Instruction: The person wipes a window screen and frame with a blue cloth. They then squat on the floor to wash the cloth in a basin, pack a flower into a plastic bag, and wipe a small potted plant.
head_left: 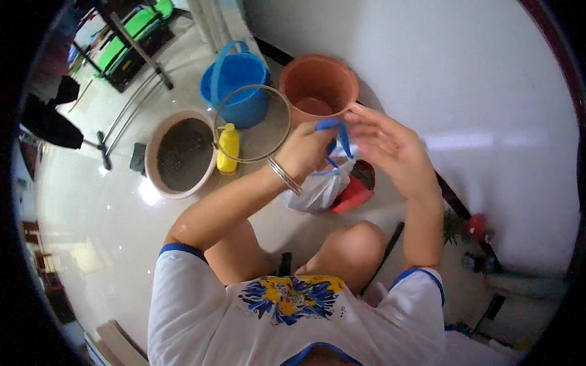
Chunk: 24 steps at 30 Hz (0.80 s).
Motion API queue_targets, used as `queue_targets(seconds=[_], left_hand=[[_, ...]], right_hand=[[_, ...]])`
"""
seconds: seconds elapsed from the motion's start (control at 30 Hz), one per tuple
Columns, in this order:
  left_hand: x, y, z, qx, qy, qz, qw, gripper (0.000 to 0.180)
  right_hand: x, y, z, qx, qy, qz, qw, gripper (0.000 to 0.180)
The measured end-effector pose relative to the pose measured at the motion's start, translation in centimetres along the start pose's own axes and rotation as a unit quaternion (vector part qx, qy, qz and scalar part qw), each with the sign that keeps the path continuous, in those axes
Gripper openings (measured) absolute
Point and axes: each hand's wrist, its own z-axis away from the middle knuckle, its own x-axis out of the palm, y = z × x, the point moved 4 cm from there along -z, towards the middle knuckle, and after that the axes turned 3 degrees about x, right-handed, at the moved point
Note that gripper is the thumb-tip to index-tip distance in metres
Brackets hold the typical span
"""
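Observation:
My left hand (310,149) is closed round the blue handle of a round mesh net (227,100) with a thin metal rim. The net extends to the left, above a yellow bottle (228,148) and partly over a blue bucket (227,68). A blue strap (345,143) sticks out past my left fist. My right hand (386,143) is beside that strap, fingers apart and slightly blurred, with nothing visible in it. Below both hands, a white plastic bag (311,194) stands on the floor against a red bag (353,196) with dark contents.
A reddish-brown bucket (318,72) stands at the wall, right of the blue one. To the left, a pink basin (154,177) holds dark, murky liquid. A metal stand (125,110) is beyond it. Small red and green things (473,229) lie along the right wall.

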Motion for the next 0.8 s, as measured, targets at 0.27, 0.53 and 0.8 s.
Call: queue_targets(seconds=[0.27, 0.53, 0.8], left_hand=[[-0.3, 5.8, 5.4, 0.001, 0.075, 0.148, 0.986, 0.014], [-5.7, 11.6, 13.6, 0.105, 0.157, 0.248, 0.95, 0.021], [-14.9, 19.3, 26.4, 0.325, 0.454, 0.099, 0.824, 0.019]], right_hand=[[-1.5, -5.9, 0.5, -0.202, -0.358, 0.042, 0.91, 0.051], [0.3, -7.4, -7.2, -0.241, -0.323, -0.128, 0.906, 0.051], [8.3, -0.5, -15.8, -0.08, -0.291, -0.258, 0.918, 0.03]])
